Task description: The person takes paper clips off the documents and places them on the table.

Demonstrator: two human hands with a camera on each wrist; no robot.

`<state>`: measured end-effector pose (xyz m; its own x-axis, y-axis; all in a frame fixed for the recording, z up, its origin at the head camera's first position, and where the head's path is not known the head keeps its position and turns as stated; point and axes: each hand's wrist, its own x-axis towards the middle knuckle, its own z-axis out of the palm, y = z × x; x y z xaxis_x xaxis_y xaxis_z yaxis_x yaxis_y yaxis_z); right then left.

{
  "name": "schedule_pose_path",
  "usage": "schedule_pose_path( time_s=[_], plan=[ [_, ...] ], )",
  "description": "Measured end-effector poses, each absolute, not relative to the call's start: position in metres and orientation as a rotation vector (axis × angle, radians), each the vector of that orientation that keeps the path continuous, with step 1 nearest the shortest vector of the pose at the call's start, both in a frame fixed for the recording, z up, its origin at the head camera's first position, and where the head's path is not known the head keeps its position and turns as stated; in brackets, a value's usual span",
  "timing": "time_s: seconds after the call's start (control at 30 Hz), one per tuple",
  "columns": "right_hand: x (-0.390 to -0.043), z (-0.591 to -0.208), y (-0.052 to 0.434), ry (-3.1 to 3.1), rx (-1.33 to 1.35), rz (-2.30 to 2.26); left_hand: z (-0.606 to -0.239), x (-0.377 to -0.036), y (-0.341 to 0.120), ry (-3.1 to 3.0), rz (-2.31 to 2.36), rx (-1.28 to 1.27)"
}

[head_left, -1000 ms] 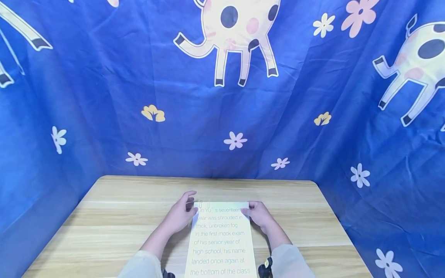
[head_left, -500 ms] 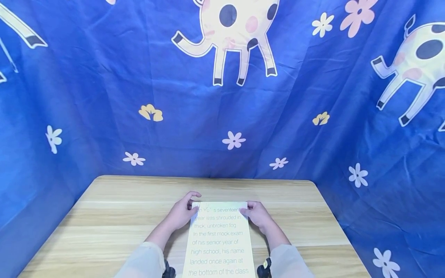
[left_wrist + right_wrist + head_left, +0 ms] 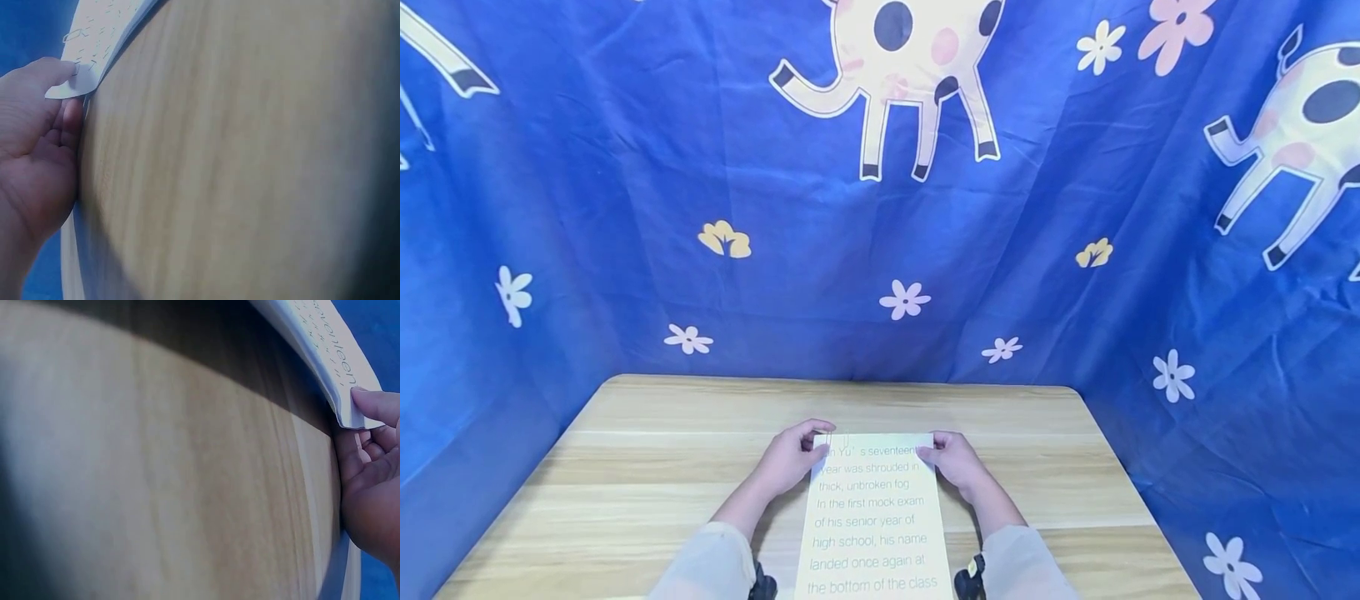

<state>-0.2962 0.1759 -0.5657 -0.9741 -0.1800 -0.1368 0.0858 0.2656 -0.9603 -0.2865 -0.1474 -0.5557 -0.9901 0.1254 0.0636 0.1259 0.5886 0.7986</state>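
Note:
A pale yellow sheaf of printed paper (image 3: 872, 517) lies lengthwise on the wooden table (image 3: 647, 467), its far end lifted a little. My left hand (image 3: 790, 460) pinches the far left corner of the paper (image 3: 78, 84), thumb on top, close to two paper clips (image 3: 74, 35) on the far edge. My right hand (image 3: 957, 463) pinches the far right corner of the paper (image 3: 340, 387), thumb over the printed side and fingers underneath.
A blue cloth (image 3: 625, 208) printed with flowers and spotted animals hangs behind and on both sides of the table. Bare wood stretches left, right and beyond the paper. Light sleeves (image 3: 707, 567) cover both forearms.
My left thumb and fingers have closed in on the paper's far left corner. The right hand and the sheets have hardly moved.

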Motion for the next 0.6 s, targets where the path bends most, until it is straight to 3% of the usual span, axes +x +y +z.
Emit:
schedule_pose_path(
  time_s=[0.6],
  plan=[
    [-0.2966,-0.5634,0.1786,2.297,-0.100,-1.771,-0.5573,-0.2862,-0.1454,-2.761,-1.445,-0.154]
  ],
)
